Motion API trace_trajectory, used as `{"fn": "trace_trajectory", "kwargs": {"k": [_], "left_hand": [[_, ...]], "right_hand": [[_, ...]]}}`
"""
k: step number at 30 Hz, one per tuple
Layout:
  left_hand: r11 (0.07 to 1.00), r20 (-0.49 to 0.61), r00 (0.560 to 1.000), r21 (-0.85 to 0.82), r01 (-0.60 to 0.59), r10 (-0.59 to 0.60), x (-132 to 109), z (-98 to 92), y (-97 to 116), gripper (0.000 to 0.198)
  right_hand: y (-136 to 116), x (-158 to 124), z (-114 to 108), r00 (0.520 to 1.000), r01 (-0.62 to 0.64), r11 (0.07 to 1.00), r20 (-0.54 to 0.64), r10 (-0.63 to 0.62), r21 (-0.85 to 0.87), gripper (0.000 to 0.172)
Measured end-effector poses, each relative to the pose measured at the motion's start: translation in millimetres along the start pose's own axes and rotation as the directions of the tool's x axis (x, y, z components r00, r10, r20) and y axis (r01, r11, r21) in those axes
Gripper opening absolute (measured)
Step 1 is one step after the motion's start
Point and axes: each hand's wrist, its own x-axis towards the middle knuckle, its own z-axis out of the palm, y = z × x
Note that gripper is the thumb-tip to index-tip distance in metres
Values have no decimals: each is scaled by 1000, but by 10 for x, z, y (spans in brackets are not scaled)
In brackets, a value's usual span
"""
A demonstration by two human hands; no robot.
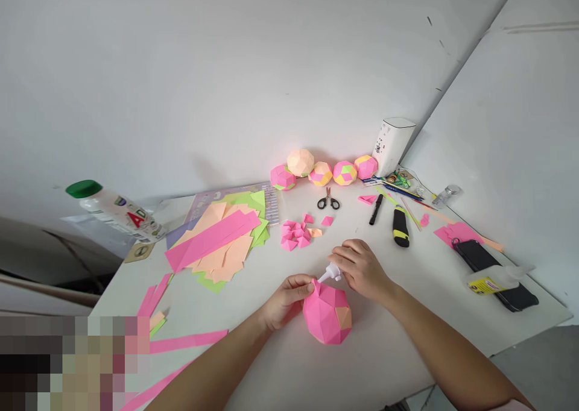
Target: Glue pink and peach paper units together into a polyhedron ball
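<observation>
Clock centre = pink paper ball (327,329), 12 toward the wall (226,85). Ball sat between both hands at the near part of the white table (271,375); couldn't tell if it rested on the top or was held just above. One peach panel (343,318) showed at its 3.

Left hand (289,298) was at the ball's 10, thumb and fingers pinching a raised pink flap (316,288) at 11. Right hand (360,269) was at 1, fingers curled round a white nozzle bottle (333,271), body mostly hidden in the grip. Nozzle pointed down toward 8, tip right at the flap; contact not clear.

Around it: small folded pink pieces (296,236) at 11, near the hands. Scissors (328,201) at 12, handles toward the ball. Beyond them, five finished balls (321,173) grouped by the wall. Black marker (375,210) and yellow-black cutter (400,227) at 1. Black pouch (479,260) between 2 and 3, yellow-label bottle (491,282) lying across it. Coloured paper stack (221,242) at 10, with the green-capped bottle (118,212) well past it. Loose pink strips (187,341) ran near 9.
</observation>
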Motion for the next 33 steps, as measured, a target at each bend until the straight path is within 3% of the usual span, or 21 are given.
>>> {"fn": "trace_trajectory", "kwargs": {"k": [17,23,26,29,33], "left_hand": [[999,-3,1000,-46,-13,13,1,27,21,18],[999,-18,1000,-44,-5,4,-4,21,21,20],[999,-13,1000,-38,0,0,-5,13,20,21],[999,-3,1000,-32,-3,3,-9,17,23,22],[1000,22,1000,-20,-9,9,-13,34,32,23]], "right_hand": [[-12,18,-38,999,42,998,-30,-41,41,36],[27,-25,27,986,-134,980,-82,147,149,38],[51,-54,81,937,-309,924,-93,337,225,23],[47,-65,96,862,-459,832,-71,502,311,25],[32,-48,55,723,-630,633,42,689,451,28]]}}
